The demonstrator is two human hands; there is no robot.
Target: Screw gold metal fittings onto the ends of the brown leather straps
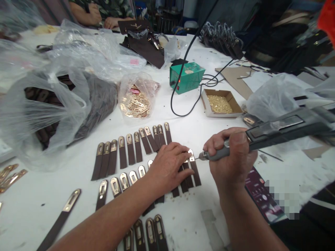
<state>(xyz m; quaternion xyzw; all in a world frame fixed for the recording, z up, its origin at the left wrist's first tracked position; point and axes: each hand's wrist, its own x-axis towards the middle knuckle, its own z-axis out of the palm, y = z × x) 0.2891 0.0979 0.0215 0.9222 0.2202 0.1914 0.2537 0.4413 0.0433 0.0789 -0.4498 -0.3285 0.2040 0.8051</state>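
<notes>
My right hand [231, 160] is closed around a grey electric screwdriver [280, 129], which points left. Its thin bit reaches the gold metal plate at the end of a dark brown strap [196, 174]; whether the bit sits in a screw is too small to tell. Flat over the right end of the middle row of straps lies my left hand [169, 165], fingers stretched out and fingertips beside that plate. It covers several straps in part. Behind it runs another row of plated straps [129, 150], and more straps [150, 232] lie near the front edge.
A green power box [187, 78] with a black cable stands behind, beside a carton of small gold screws [221, 104]. Plastic bags hold gold plates [137, 104] and brown straps [96, 101]. A phone [261, 198] lies right. Another person's hands [111, 22] show at the back.
</notes>
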